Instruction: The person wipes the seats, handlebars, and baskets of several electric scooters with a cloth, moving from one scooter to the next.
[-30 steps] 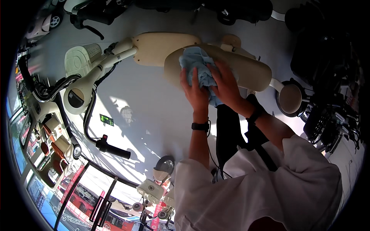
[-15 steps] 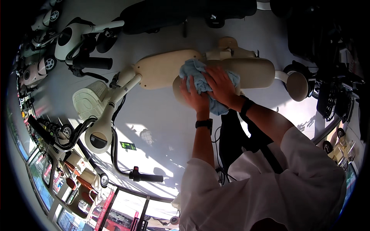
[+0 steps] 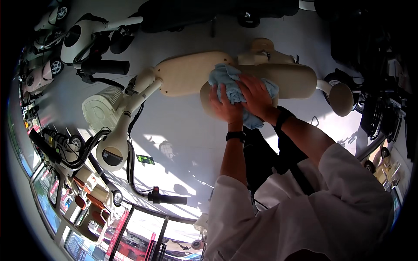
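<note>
A crumpled light blue cloth (image 3: 223,75) lies on the tan padded seat (image 3: 298,81) of a cream scooter, over the inner end of the cushion. My left hand (image 3: 227,108) presses on the cloth's near side, fingers bent over it. Close beside it, my right hand (image 3: 257,96) grips the folds, with part of the cloth hanging down past the seat's near edge. Both wrists wear black bands. To the left of the seat is the scooter's tan footboard (image 3: 191,73).
The scooter's cream stem and round display (image 3: 112,156) rise at left, with a black handlebar grip (image 3: 170,199) reaching toward me. A pale basket (image 3: 99,114) sits beyond the stem. Other scooters (image 3: 80,41) stand far left; dark vehicles line the back and right.
The whole view has shifted slightly, with the scooter now a little farther right. Both hands and the cloth stay at about the same place on the seat.
</note>
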Demonstrator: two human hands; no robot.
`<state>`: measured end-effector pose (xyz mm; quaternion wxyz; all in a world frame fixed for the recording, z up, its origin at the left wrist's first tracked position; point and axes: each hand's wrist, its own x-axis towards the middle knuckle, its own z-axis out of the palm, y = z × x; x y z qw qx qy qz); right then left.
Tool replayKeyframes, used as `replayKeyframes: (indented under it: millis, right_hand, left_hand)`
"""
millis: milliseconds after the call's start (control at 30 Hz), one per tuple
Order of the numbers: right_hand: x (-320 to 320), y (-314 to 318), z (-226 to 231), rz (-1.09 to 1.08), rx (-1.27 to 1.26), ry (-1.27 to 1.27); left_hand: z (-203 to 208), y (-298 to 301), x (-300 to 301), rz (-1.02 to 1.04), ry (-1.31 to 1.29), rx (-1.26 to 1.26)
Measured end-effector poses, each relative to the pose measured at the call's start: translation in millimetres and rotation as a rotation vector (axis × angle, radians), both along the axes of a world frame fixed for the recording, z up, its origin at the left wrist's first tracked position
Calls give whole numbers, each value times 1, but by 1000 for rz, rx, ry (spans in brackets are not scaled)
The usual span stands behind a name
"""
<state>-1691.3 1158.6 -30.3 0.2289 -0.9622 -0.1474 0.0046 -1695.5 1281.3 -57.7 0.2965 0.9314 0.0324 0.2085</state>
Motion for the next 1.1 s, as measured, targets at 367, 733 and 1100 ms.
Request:
replayKeyframes:
  millis: [367,733,1100]
  right_hand:
    - [-7,0,-4,-104,-41,-6]
    - [-9,82,0,-287,79,-89]
    - [-61,-36,9,-273,77,-163]
  left_hand:
    - [8,6,-2,-141,41,-78]
    - [18,74,3,-223,246,-281]
    - [15,-28,-42,-374,109,-43]
